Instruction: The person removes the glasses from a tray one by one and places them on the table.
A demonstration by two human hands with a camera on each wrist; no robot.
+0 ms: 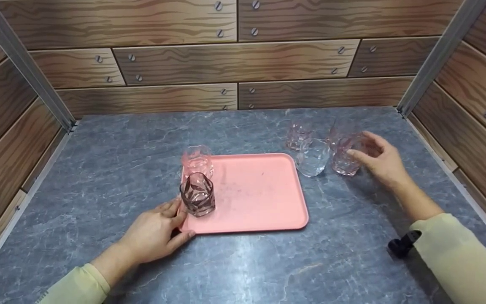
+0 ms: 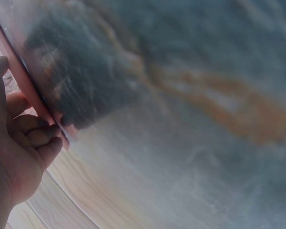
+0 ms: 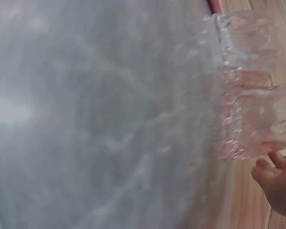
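My left hand (image 1: 152, 232) grips the front left corner of a pink tray (image 1: 255, 194), thumb along the front edge and fingers at the left side. In the left wrist view its fingers curl at the tray's rim (image 2: 26, 81). A smoky dark faceted glass (image 1: 198, 196) stands on the tray near that hand, with a clear glass (image 1: 197, 160) behind it at the back left corner. To the right of the tray, my right hand (image 1: 380, 162) holds a pale pink glass (image 1: 346, 160) between thumb and fingers. A clear rounded glass (image 1: 312, 158) stands just left of it.
Behind the clear rounded glass are another pale pink glass (image 1: 298, 137) and a faint one (image 1: 340, 128), partly covered by the held glass. A grey marbled table (image 1: 243, 270) lies under everything. Wood-patterned panels (image 1: 234, 63) enclose the back and both sides. A black device (image 1: 403, 245) sits at the right wrist.
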